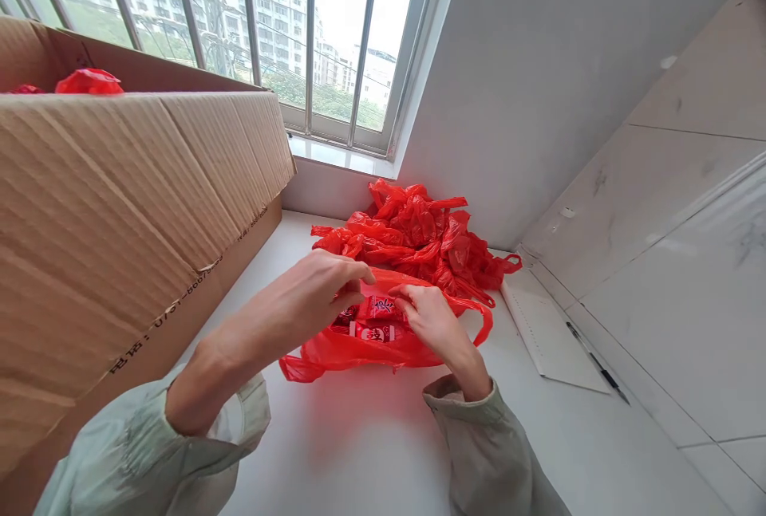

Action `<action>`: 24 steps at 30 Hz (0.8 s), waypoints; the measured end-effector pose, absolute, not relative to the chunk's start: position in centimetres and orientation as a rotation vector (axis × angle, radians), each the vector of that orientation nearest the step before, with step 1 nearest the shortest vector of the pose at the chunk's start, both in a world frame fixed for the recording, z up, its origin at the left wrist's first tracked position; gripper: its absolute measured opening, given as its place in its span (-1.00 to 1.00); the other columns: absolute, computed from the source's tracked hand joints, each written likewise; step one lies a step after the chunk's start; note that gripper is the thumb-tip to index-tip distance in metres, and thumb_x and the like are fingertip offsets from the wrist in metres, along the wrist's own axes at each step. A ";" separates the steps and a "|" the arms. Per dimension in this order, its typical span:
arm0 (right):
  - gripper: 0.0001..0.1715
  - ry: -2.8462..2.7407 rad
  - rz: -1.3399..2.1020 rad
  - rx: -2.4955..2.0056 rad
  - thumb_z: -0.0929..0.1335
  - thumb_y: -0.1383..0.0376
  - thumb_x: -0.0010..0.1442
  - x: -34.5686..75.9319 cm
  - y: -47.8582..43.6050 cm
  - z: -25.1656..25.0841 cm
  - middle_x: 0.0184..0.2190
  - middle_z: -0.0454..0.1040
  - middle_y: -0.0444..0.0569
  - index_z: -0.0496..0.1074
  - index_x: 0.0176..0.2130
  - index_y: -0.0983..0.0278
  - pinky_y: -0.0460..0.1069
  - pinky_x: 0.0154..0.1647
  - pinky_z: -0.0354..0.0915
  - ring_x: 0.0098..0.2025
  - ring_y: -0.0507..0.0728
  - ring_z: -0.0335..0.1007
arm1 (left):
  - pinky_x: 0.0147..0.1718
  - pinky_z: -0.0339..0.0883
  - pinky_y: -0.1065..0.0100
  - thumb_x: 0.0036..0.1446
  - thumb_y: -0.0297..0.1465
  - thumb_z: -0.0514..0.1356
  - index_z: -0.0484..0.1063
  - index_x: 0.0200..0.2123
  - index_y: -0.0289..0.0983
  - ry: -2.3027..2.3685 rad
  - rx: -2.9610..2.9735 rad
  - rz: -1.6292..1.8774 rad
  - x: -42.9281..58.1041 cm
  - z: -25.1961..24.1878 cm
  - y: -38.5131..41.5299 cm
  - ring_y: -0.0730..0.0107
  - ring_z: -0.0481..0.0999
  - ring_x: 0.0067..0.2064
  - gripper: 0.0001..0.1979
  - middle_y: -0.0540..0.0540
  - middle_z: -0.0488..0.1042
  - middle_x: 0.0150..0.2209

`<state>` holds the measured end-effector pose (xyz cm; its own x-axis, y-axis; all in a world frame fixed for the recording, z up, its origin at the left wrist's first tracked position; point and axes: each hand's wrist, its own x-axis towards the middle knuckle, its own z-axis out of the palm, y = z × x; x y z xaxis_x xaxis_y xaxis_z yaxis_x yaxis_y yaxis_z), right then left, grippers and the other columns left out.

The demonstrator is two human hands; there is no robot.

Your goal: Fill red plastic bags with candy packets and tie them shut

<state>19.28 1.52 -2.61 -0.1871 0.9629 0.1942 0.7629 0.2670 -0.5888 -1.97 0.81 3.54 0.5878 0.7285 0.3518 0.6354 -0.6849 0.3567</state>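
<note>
An open red plastic bag point(353, 352) lies on the white surface in front of me, its handle loops spread to either side. Inside it are several small red snack packets point(376, 332) with white print. My left hand point(338, 281) is over the bag's left part, fingers bent and apart, with nothing visible between them. At the right side of the opening, my right hand point(428, 317) reaches in with thumb and forefinger slightly apart beside a red packet point(381, 307). Whether those fingertips touch the packet is hard to see.
A heap of crumpled red bags point(412, 233) lies just behind. A large cardboard box point(137, 205) with red bags point(89, 82) inside stands at left. At right are a white notepad point(550, 340) and a pen point(598, 364) by the tiled wall. A barred window is behind.
</note>
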 end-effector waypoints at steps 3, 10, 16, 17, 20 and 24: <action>-0.75 -1.977 0.560 -1.552 0.29 0.25 0.26 20.1 -0.4 0.5 -0.26 0.63 -0.11 0.58 -0.19 0.16 -0.02 -0.21 0.37 -0.23 0.13 0.54 | -0.35 0.23 0.35 0.12 -0.22 0.21 0.44 -0.19 -0.18 1.418 2.589 0.778 -4.0 3.6 0.8 0.29 0.40 -0.33 -0.78 -0.05 0.42 -0.30; -0.37 -1.747 0.087 -1.927 0.43 0.19 0.07 25.1 -3.0 3.2 0.02 0.47 0.10 0.39 0.14 0.19 0.15 -0.03 0.33 0.04 0.32 0.40 | -0.43 0.24 0.29 -0.13 -0.33 0.27 0.35 -0.40 -0.21 1.738 2.307 0.165 -5.6 2.9 0.2 0.11 0.46 -0.36 -0.81 -0.07 0.40 -0.42; -0.57 -1.840 0.823 -2.017 0.33 0.40 0.04 27.6 -3.1 3.2 -0.39 0.49 -0.06 0.50 -0.06 0.23 -0.02 -0.39 0.35 -0.36 0.14 0.52 | -0.60 0.06 0.34 -0.07 -0.41 0.11 0.04 -0.75 -0.22 1.604 2.191 0.015 -5.1 3.6 0.3 0.35 0.30 -0.64 -0.67 0.00 0.24 -0.72; -0.56 -1.793 0.884 -1.925 0.33 0.39 0.05 27.8 -3.1 3.4 -0.42 0.49 -0.10 0.49 -0.04 0.22 -0.05 -0.45 0.33 -0.44 0.09 0.49 | -0.60 0.07 0.36 -0.02 -0.38 0.12 0.09 -0.76 -0.22 1.586 2.224 0.124 -5.2 4.0 0.2 0.37 0.30 -0.64 -0.65 0.00 0.25 -0.73; -0.46 -1.479 0.819 -1.501 0.42 0.26 0.06 28.3 -2.6 4.2 -0.42 0.51 -0.14 0.40 0.07 0.20 -0.09 -0.52 0.34 -0.49 0.03 0.45 | -0.61 0.15 0.43 0.07 -0.21 0.20 0.36 -0.66 -0.24 1.468 2.130 0.682 -5.0 5.9 -0.3 0.45 0.32 -0.60 -0.66 0.03 0.33 -0.67; -0.48 -1.015 0.529 -1.034 0.49 0.23 -0.01 28.0 -1.8 4.3 -0.37 0.52 -0.16 0.40 -0.04 0.21 -0.07 -0.39 0.46 -0.44 0.00 0.47 | -0.58 0.26 0.55 0.00 -0.25 0.35 0.58 -0.42 -0.28 1.133 1.541 1.459 -3.9 7.7 -0.5 0.57 0.36 -0.53 -0.80 0.03 0.46 -0.53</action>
<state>28.03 -1.77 4.29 0.4647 0.7717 0.4341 0.0859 0.4486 -0.8896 -3.89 -0.49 7.65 -0.0266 0.9324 0.3604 0.1183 -0.3551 0.9273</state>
